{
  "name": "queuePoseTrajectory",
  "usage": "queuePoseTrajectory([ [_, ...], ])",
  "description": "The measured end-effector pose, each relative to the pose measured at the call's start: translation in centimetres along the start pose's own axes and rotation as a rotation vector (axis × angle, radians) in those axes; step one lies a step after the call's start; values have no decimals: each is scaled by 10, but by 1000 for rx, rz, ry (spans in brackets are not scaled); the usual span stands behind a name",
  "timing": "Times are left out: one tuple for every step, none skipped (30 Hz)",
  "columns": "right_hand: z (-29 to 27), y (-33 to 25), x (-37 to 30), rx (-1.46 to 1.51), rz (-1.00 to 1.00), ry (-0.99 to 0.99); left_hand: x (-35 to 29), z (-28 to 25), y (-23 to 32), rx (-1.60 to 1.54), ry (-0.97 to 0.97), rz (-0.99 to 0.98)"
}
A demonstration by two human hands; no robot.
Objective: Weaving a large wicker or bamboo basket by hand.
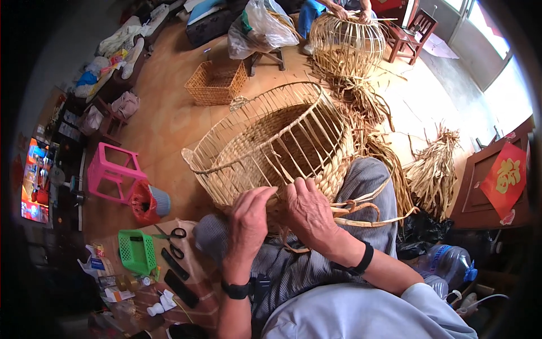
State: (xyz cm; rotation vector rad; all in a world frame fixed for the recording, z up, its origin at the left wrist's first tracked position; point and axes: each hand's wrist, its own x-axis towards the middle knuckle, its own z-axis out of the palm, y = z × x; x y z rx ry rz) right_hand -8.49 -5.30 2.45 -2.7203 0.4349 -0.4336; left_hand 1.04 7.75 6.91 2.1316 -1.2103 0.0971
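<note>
A half-woven basket (333,172) of dried plant strands rests tilted on my lap. Its lower wall is braided thick, while thin bare stakes (302,135) run up to a round rim hoop (248,107). At the near side of the wall, my left hand (249,217) is closed, thumb and fingers pinched at a strand. Just beside it my right hand (307,212) has its fingers curled over the same stretch of weave, closed on a strand. Loose strand ends (370,217) trail out to the right from below the right hand. The fingertips partly hide what they grip.
Bundles of dried strands (437,169) lie at right. Beyond, another person's hands (351,12) work on a second basket (347,45). A wicker basket (217,82), pink stool (116,172) and lined bin (151,202) stand left. Scissors (175,240) lie near a green basket (136,251).
</note>
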Motion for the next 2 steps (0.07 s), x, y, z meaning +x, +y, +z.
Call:
queuePoseTrajectory([
  [-2,0,-2,51,35,-57,0,6,-2,3,-77,-31],
  [-9,-2,-6,100,73,-113,-1,13,-6,3,-154,-59],
])
